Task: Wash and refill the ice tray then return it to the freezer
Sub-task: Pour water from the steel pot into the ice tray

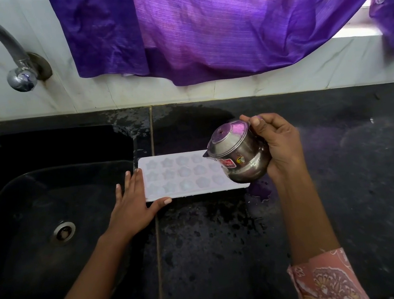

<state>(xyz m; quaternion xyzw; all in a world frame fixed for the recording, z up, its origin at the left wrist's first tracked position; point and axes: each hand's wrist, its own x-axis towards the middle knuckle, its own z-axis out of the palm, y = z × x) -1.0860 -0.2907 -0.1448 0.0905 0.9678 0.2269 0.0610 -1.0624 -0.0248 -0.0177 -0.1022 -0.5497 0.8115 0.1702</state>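
Wet counter (pixel 345 166) by the sink (pixel 20 194): flat left hand (pixel 132 204) steadies the ice tray (pixel 176 175), right hand (pixel 279 148) grips a tilted pot (pixel 239 153); overpouring likely spills.

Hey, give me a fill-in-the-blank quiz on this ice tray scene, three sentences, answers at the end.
1. The right hand tilts the steel pot over the ____ end of the ice tray.
2. The left hand rests flat on the tray's other end, nearest the ____.
3. The cloth hanging above the counter is ____.
Answers: right; sink; purple.
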